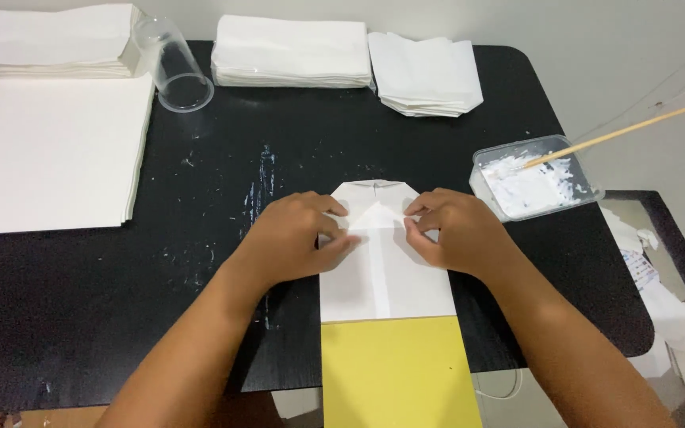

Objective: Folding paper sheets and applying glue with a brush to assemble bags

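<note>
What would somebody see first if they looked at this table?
Probably the two hands, left hand and right hand, pressing folds into a white paper piece mid-table. Below it, a bright yellow sheet stands out against the black table. At right sits a clear tub of white paste with a wooden stick.

— How was the light on your counter (pixel 200 238)?

— You had bright, even light from above, and the black top gave back a soft sheen near its far edge. Your left hand (pixel 291 238) and right hand (pixel 457 234) threw only faint, short shadows onto the folded white paper (pixel 386 273).

— Any glare?

— The white paper stacks (pixel 49 150) at your left were nearly blown out, with little surface detail left. The clear plastic cup (pixel 174 67) caught small highlights.

— And sharpness?

— You got a fairly sharp centre. Your forearms at the bottom edge looked softer, and the counter's edges splayed outward from the wide lens. The yellow sheet (pixel 398 368) stayed evenly lit.
</note>
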